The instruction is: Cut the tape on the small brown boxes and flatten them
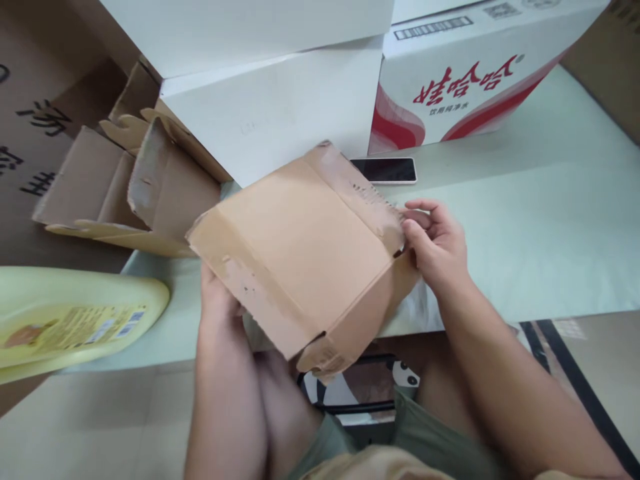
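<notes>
A flattened-looking brown cardboard box (305,240) with torn, scuffed flaps is held up tilted over the front of the table. My left hand (218,293) grips it at the left side, its fingers mostly hidden under the cardboard. At the right corner my right hand (437,243) has its thumb and fingers closed on the edge of a flap. One flap with a rounded edge and faint print hangs down toward my lap.
A phone (393,170) lies behind the box on the pale green tabletop (530,247). White cartons (280,107) and a red-and-white water carton (450,100) stand at the back. Left are an open cardboard box (185,193) and a yellow bottle (85,320).
</notes>
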The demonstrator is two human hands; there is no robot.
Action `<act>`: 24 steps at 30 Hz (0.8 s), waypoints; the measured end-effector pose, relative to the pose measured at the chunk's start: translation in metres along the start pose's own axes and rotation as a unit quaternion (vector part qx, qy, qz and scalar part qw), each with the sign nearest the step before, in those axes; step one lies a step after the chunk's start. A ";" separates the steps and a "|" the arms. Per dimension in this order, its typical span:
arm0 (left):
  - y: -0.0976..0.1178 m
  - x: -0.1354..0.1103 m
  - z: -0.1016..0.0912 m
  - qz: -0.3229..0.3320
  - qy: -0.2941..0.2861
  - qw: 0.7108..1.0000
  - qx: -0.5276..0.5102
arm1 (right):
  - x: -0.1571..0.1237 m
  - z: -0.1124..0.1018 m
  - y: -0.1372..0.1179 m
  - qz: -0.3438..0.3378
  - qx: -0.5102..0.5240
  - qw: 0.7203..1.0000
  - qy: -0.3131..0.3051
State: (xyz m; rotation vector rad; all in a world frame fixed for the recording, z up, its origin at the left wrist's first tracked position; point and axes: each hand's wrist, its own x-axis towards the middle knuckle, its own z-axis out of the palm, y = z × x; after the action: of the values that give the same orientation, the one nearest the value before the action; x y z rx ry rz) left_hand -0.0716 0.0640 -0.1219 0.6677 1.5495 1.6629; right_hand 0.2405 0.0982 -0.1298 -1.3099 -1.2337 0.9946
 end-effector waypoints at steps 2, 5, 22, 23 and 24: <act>0.006 -0.002 0.004 0.011 0.001 1.000 -0.024 | 0.004 -0.003 0.002 0.001 0.000 1.000 0.029; 0.015 -0.006 0.011 0.034 -0.014 0.998 -0.058 | 0.011 -0.007 0.009 -0.016 -0.008 0.997 0.076; 0.020 -0.003 0.010 0.007 -0.036 0.985 -0.167 | 0.008 0.011 0.007 0.139 0.250 0.957 0.042; 0.020 0.000 0.008 -0.010 -0.020 0.986 -0.162 | 0.010 0.011 0.008 0.138 0.259 0.954 0.061; 0.020 0.002 0.005 -0.028 -0.017 0.988 -0.154 | 0.012 0.010 0.009 0.140 0.264 0.951 0.076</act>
State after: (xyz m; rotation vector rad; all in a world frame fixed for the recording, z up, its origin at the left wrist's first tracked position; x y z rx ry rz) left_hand -0.0722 0.0692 -0.1021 0.4803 1.2400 1.7887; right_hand 0.2330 0.1118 -0.1392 -1.1180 -0.6079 1.2906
